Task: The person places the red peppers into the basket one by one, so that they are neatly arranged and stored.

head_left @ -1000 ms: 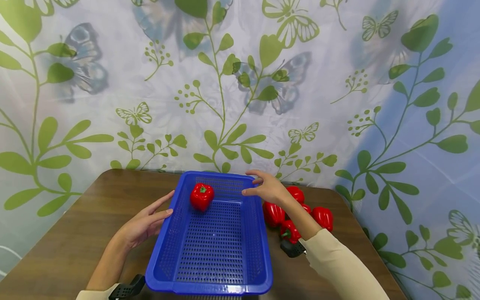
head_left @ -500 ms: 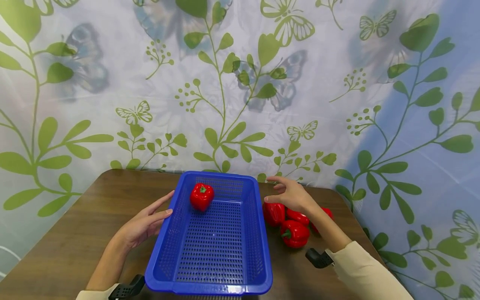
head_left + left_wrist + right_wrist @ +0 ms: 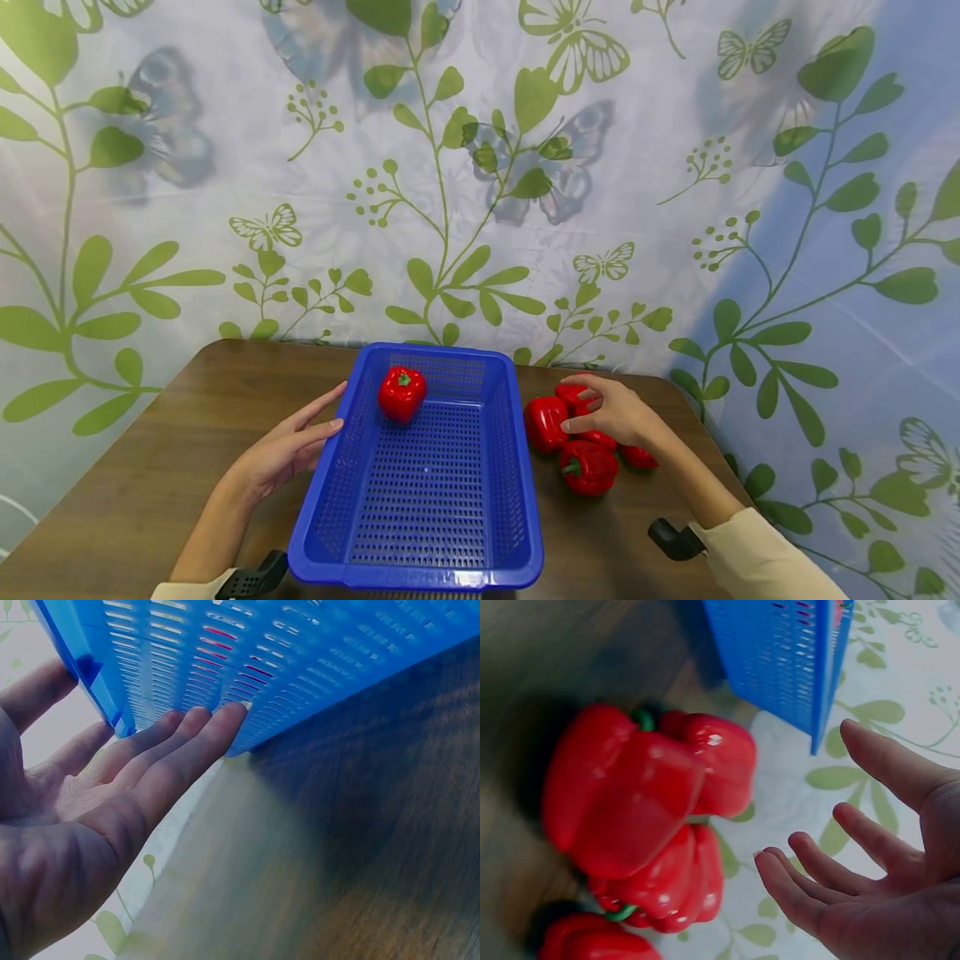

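A blue perforated plastic basket sits on the table, with one red bell pepper in its far left corner. My left hand rests against the basket's left side, thumb and fingertips at the rim and wall; in the left wrist view its fingers are extended under the rim. My right hand is over a cluster of red bell peppers right of the basket, partly covering some of them. In the right wrist view its fingers are spread with nothing between them, beside the nearby peppers.
The brown wooden table runs back to a hanging cloth printed with green leaves and butterflies. Black wrist cameras sit at both cuffs.
My right hand has moved rightward from the basket's far right rim to over the pepper cluster. The left hand, the basket and the pepper inside it have stayed in place.
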`<state>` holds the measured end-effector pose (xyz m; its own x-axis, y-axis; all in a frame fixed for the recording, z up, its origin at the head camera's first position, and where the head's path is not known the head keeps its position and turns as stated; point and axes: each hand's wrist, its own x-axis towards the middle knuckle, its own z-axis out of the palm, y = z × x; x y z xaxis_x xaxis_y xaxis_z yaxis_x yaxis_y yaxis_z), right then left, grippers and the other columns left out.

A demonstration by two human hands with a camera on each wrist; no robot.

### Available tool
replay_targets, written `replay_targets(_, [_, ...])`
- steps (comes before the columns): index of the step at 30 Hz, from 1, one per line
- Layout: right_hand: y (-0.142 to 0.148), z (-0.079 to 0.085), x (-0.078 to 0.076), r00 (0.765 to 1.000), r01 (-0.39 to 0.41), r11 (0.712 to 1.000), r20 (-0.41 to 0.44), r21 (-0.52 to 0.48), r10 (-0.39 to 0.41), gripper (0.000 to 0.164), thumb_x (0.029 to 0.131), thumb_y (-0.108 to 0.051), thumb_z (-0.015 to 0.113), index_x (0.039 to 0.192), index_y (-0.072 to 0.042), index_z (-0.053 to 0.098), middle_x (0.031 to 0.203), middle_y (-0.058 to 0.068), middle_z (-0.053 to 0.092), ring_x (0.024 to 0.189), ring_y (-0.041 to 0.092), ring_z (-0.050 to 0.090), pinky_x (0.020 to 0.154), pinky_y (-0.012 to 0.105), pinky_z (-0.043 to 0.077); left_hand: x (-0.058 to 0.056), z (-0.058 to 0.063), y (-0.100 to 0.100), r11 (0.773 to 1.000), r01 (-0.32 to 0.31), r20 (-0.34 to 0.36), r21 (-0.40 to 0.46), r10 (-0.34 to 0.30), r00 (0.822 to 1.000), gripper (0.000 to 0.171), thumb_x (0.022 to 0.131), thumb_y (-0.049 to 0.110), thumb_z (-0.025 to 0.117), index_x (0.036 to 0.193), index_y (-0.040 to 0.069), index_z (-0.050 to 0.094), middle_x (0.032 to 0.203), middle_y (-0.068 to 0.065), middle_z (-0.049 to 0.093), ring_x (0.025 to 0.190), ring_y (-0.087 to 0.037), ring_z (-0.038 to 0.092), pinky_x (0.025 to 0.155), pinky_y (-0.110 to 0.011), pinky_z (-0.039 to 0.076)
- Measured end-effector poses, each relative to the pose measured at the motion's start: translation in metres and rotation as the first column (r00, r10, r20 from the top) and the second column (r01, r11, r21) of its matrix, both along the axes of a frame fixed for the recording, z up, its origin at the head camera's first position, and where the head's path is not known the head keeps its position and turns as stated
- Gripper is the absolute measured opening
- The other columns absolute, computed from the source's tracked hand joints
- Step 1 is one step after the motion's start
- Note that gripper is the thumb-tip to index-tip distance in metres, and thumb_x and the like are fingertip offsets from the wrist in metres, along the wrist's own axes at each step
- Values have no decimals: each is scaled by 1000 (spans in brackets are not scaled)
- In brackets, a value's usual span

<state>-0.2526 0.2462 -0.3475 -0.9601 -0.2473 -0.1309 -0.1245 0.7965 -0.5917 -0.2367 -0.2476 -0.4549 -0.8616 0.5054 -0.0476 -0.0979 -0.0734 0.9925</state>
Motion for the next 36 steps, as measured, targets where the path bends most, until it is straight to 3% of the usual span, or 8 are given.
replay_targets(8, [15,-19,9,999,-29,999,40,14,29,76,78,-24,86,146,-12,52,138,27,57,122,49,57,85,51,58,1,1,0,1000,-6,-3,-5,6,1000,67,109,22,46,165,26,9,153,-19,49,130,-33,61,100,-47,54])
replay_targets(16, [23,-29,15,996,-92,993,3,67,92,71,75,-22,88,139,-13,58,137,28,58,119,49,58,79,47,59,1,1,0,1000,-2,-10,1,2,1000,67,109,21,46,165,27,9,152,-18,50,129,-34,62,99,-49,55])
replay_targets(23, [25,-36,18,993,-113,991,28,68,112,65,73,-15,89,132,-15,62,137,23,59,123,48,55,84,51,57,1,-1,-1,1000,-13,2,-5,13,1000,67,109,21,46,165,28,10,153,-20,49,128,-34,62,98,-48,55])
replay_targets(29, [25,-41,19,992,-127,985,28,118,125,62,72,-10,88,128,-18,65,131,19,62,116,40,58,82,48,57,0,-3,-2,1000,-21,16,-2,21,1000,66,109,21,46,164,30,12,155,-23,45,129,-35,62,98,-49,55])
replay_targets(36, [25,-46,21,993,-114,985,30,130,111,61,70,-11,90,125,-19,66,126,16,64,119,38,57,90,55,54,0,-5,-4,1000,-9,2,-2,9,1000,66,109,21,45,165,29,10,156,-25,43,129,-36,61,99,-49,55])
